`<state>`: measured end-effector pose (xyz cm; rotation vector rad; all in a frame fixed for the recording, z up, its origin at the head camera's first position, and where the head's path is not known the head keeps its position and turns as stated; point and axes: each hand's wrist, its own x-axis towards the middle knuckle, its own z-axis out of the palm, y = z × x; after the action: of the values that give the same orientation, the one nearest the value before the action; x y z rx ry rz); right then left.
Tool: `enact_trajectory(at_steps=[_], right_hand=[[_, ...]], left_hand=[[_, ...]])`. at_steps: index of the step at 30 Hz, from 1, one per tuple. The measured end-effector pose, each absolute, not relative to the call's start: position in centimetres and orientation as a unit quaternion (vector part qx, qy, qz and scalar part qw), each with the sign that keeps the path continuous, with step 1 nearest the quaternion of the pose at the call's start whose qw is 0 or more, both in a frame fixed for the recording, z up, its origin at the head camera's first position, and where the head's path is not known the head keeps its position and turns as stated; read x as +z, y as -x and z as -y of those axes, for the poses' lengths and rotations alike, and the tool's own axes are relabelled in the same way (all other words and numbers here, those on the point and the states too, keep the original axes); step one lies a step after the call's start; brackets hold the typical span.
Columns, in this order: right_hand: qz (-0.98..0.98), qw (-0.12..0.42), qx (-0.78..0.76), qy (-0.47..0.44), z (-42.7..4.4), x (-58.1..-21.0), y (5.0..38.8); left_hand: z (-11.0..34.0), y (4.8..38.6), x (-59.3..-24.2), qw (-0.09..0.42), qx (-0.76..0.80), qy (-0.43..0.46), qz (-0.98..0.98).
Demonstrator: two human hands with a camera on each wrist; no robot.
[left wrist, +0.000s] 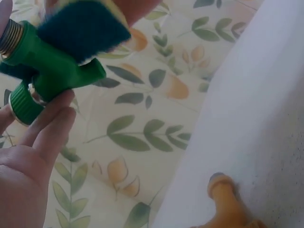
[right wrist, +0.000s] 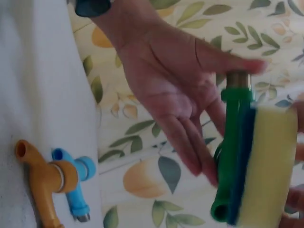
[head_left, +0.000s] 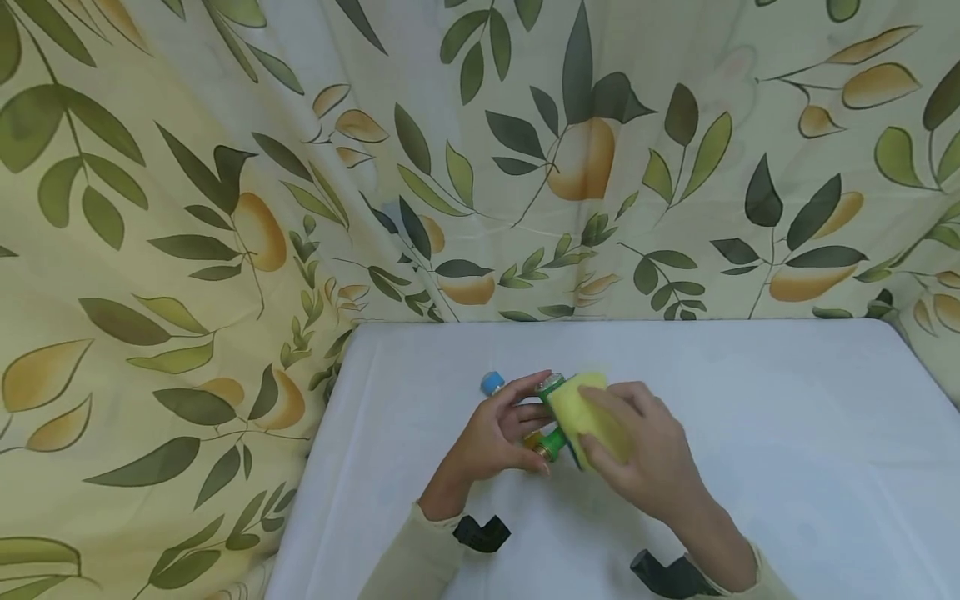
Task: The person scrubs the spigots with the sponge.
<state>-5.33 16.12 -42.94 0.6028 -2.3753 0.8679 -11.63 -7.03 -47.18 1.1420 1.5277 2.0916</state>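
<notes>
Held up over the table is a green plastic tap [left wrist: 57, 71] with a metal threaded end and a ribbed green knob. My left hand [head_left: 483, 437] grips it, the thumb at the threaded end and the fingers at the other side, as the right wrist view shows. In my right hand [head_left: 656, 454] is a sponge [head_left: 592, 421], yellow with a dark blue-green scouring side. That dark side lies against the tap's body. The right fingers are partly cut off in the right wrist view.
On the white table [head_left: 787, 467] lie an orange tap [right wrist: 42, 190] and a blue tap [right wrist: 76, 202], side by side beyond and below my left hand. A leaf-and-fruit patterned curtain [head_left: 420, 167] hangs behind the table and along its left side.
</notes>
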Motion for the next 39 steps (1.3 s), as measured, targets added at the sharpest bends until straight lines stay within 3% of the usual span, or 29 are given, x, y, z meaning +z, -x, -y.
enact_trajectory(at_steps=[6,21,32,39], right_hand=[[0.881,0.258,0.311,-0.246,-16.0,-42.7,5.1],[0.847,0.197,0.408,-0.279,-16.3,-43.3,4.8],[0.865,0.278,0.352,-0.223,-17.2,-43.3,5.7],[0.857,0.352,0.328,-0.184,-16.8,-44.1,5.9]], left_hand=[[7.1,11.8,-46.9,0.114,0.730,-0.399,-0.543],[6.9,11.8,-46.6,0.090,0.714,-0.393,-0.573],[6.6,11.5,-46.4,0.066,0.744,-0.385,-0.543],[5.7,11.2,-46.9,0.069,0.823,-0.315,-0.467]])
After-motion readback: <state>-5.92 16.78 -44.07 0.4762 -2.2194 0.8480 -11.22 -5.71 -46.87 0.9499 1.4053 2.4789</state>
